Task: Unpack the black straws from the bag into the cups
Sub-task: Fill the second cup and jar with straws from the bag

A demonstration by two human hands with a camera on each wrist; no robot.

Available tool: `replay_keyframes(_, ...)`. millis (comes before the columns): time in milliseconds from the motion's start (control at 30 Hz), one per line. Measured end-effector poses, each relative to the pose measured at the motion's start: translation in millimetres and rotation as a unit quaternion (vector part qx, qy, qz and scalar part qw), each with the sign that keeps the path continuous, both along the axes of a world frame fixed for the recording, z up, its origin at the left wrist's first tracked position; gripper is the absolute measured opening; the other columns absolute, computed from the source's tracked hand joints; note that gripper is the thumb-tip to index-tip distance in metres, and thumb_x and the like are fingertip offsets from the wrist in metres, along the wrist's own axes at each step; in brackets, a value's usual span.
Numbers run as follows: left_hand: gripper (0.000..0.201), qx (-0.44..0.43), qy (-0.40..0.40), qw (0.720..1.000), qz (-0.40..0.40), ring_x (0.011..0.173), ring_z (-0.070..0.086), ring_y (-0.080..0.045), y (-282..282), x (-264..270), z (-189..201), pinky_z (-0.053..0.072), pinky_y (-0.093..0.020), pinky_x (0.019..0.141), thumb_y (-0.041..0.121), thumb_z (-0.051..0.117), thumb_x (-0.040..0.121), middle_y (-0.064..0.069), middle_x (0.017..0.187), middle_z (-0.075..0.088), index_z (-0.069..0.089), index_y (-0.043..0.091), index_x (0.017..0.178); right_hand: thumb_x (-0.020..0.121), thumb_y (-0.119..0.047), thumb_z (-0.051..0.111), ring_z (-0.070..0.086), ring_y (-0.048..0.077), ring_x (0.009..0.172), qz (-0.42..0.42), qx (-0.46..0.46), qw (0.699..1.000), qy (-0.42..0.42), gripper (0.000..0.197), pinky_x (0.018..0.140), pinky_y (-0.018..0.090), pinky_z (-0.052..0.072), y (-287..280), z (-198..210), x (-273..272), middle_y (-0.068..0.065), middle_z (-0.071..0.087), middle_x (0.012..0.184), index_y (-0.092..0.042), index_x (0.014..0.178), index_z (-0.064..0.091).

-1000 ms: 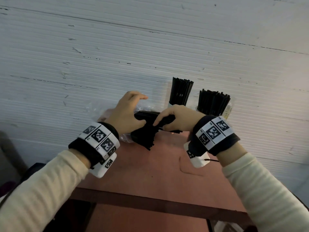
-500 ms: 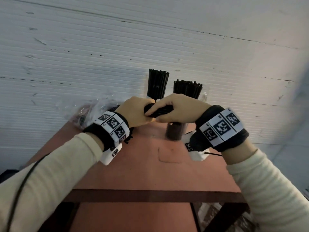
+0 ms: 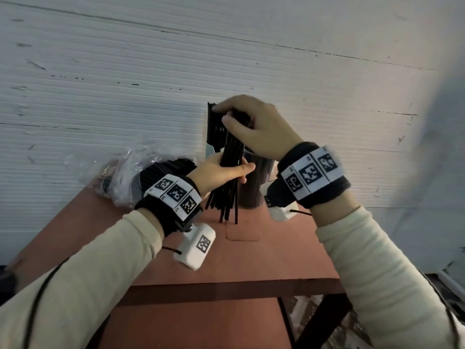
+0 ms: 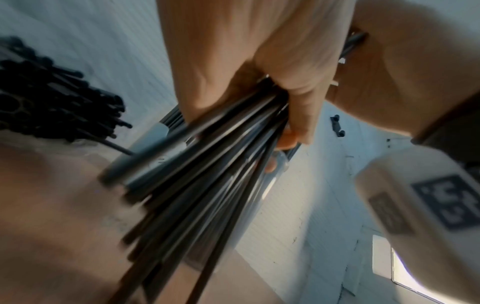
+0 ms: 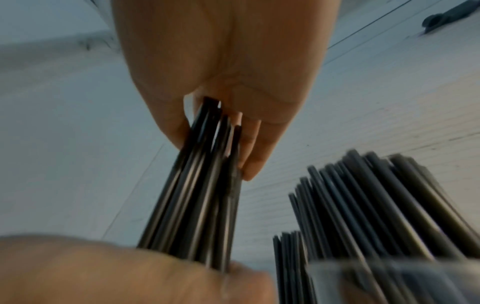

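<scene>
A bundle of black straws (image 3: 233, 149) stands nearly upright over the red table (image 3: 251, 263), its lower ends fanned out just above the top. My left hand (image 3: 219, 172) grips the bundle round its middle. My right hand (image 3: 254, 127) pinches its top ends between thumb and fingers. Just behind stand two cups: one (image 3: 210, 149) with straws (image 3: 214, 127) sticking up, the other (image 3: 254, 187) dark and partly hidden by my right wrist. In the right wrist view the held bundle (image 5: 202, 205) is left of the cups' straws (image 5: 363, 205).
The clear plastic bag (image 3: 120, 172) with more black straws (image 4: 52, 92) lies at the table's back left, against the white ribbed wall (image 3: 125, 71). The table's front edge (image 3: 226, 289) is near my forearms, with bare red top between.
The bundle was held level in front of the cups by both hands. It has swung upright, my right hand has risen to its top and my left has slid to its middle.
</scene>
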State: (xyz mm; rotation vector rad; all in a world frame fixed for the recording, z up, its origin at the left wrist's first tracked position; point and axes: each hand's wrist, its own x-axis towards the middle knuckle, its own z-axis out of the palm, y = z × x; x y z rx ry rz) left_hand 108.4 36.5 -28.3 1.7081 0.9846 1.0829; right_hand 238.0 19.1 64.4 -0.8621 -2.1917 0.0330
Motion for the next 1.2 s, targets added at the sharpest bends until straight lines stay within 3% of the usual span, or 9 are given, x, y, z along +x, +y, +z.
replay_keyframes(167,0.012,-0.080,0.037,0.995,-0.042,0.082,0.064,-0.016,7,-4,-17,0.048,-0.031,0.093,0.021,0.074,0.083,-0.007,0.078,0.066,0.065,0.014,0.083,0.096,-0.024,0.055,0.055,0.009,0.113,-0.027,-0.029,0.996,-0.085,0.027,0.101,0.022,0.038,10,-28,-1,-0.002,0.064,0.120,-0.016,0.120,0.064)
replay_keyframes(333,0.018,-0.118,0.063,0.990,-0.034,0.082,0.066,-0.011,6,-2,-21,0.050,-0.014,0.074,0.028,0.069,0.087,-0.003,0.080,0.067,0.063,0.014,0.076,0.093,-0.024,0.060,0.057,0.011,0.107,-0.027,-0.022,0.998,-0.046,0.027,0.095,0.017,0.038,10,-28,0,0.000,0.064,0.115,-0.014,0.117,0.065)
replay_keyframes(467,0.032,-0.122,0.053,0.991,0.004,0.082,0.064,-0.016,8,2,-23,0.045,-0.030,0.092,0.037,0.064,0.090,-0.005,0.075,0.062,0.059,0.010,0.074,0.090,-0.025,0.062,0.053,0.013,0.103,-0.050,-0.004,0.998,-0.040,0.022,0.089,0.014,0.032,12,-31,0,0.000,0.060,0.111,-0.015,0.109,0.067)
replay_keyframes(600,0.031,-0.180,0.076,0.981,-0.001,0.089,0.063,-0.017,10,3,-24,0.047,-0.027,0.086,0.039,0.066,0.088,-0.005,0.085,0.066,0.066,0.009,0.090,0.090,-0.026,0.061,0.053,0.024,0.102,-0.074,0.014,0.994,-0.073,0.022,0.089,0.022,0.030,13,-38,1,0.003,0.061,0.109,-0.012,0.106,0.065)
replay_keyframes(767,0.062,-0.161,0.084,0.983,0.014,0.086,0.066,-0.018,14,0,-25,0.039,-0.040,0.107,0.061,0.068,0.075,0.004,0.063,0.061,0.067,0.002,0.096,0.089,-0.033,0.065,0.044,0.021,0.119,-0.068,0.024,0.996,-0.048,0.052,0.096,0.021,0.026,1,-34,9,0.003,0.052,0.129,-0.016,0.135,0.050)
replay_keyframes(933,0.034,-0.074,0.062,0.994,-0.045,0.077,0.066,-0.015,-3,-2,2,0.044,-0.033,0.097,0.043,0.058,0.092,0.003,0.063,0.053,0.053,0.014,0.076,0.075,-0.054,0.073,0.038,0.013,0.121,-0.100,-0.016,0.992,0.072,0.083,0.101,0.027,0.036,-8,-27,24,-0.003,0.043,0.131,-0.020,0.142,0.036)
replay_keyframes(1000,0.032,-0.046,0.093,0.989,-0.106,0.072,0.065,-0.012,-13,0,15,0.047,-0.023,0.080,0.032,0.056,0.096,-0.002,0.065,0.052,0.051,0.012,0.071,0.069,-0.060,0.074,0.043,0.012,0.114,-0.097,-0.084,0.989,0.070,0.073,0.094,0.026,0.040,-8,-26,28,-0.004,0.047,0.120,-0.024,0.127,0.049)
replay_keyframes(1100,0.036,-0.027,0.112,0.977,-0.178,0.068,0.063,-0.015,-24,5,26,0.054,-0.031,0.076,0.016,0.059,0.095,-0.008,0.066,0.056,0.061,0.018,0.058,0.072,-0.051,0.078,0.062,0.023,0.098,0.016,-0.192,0.981,0.030,0.056,0.083,0.038,0.053,-9,-29,30,0.012,0.064,0.104,-0.007,0.103,0.063)
replay_keyframes(1200,0.041,-0.007,0.149,0.963,-0.224,0.063,0.061,-0.007,-29,8,30,0.050,-0.020,0.069,0.003,0.058,0.093,0.000,0.062,0.058,0.066,0.020,0.056,0.078,-0.029,0.079,0.068,0.008,0.088,0.053,-0.251,0.966,0.012,0.032,0.079,0.022,0.054,-15,-37,27,-0.002,0.073,0.092,-0.007,0.100,0.071)
